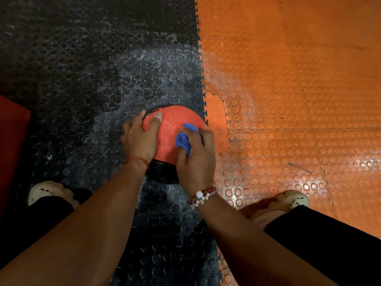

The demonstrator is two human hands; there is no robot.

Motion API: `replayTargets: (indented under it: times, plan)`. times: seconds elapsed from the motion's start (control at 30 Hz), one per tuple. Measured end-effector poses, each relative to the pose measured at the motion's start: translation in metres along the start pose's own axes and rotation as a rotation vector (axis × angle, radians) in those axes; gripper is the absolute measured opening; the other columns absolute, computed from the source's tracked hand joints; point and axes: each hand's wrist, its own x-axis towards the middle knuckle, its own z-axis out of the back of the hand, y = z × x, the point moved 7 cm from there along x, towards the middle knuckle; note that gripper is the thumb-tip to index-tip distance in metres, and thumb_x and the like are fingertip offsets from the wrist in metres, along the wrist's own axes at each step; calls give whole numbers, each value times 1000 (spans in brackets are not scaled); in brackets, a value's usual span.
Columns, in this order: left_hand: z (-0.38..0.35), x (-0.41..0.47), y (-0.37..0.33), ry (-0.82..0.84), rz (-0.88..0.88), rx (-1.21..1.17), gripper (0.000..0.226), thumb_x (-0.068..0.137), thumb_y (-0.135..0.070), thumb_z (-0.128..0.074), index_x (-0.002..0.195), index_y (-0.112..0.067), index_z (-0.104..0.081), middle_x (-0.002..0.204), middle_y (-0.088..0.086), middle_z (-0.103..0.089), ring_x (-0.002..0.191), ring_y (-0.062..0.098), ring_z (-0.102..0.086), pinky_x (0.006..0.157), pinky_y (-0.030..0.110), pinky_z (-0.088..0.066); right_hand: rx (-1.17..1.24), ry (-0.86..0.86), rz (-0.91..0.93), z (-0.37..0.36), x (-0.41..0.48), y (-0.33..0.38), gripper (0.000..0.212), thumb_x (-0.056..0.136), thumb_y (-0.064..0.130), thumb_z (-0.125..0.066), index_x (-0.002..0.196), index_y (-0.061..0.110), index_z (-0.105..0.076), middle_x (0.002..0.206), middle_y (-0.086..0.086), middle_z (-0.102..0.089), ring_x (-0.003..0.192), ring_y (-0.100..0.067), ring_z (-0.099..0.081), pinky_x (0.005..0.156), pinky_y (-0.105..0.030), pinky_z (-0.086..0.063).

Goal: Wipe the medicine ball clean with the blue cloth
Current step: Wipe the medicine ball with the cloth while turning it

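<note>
A red and black medicine ball (175,118) rests on the floor between my feet, red half up and black half toward me. My left hand (140,137) grips its left side, thumb laid across the top. My right hand (198,155) presses a crumpled blue cloth (184,138) against the ball's right top; most of the cloth is bunched under my fingers.
The ball sits on black studded floor tiles (92,79), right beside the seam with orange studded tiles (288,100). A red block (12,141) stands at the left edge. My shoes (47,191) (292,200) flank the ball on both sides.
</note>
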Motion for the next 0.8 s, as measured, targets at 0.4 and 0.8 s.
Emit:
replayTargets:
  times: [0.4,0.8]
  plan:
    - [1,-1,2,15,-11,-70,67,78,-71,-52,138,-42,-46,143,-5,-35,133,22,-37,111,50,-32,45,-152,-518,9,5,-86,23,90,15,-48,110,6,-57,106,-16,-54,87,-27,-54,68,-27,-37]
    - [2,0,3,-7,43,-108,67,81,-69,-52,140,-38,-46,143,-4,-34,133,24,-37,111,48,-32,38,-106,-326,7,40,-63,24,88,13,-49,110,8,-58,107,-14,-52,83,-24,-52,66,-24,-35]
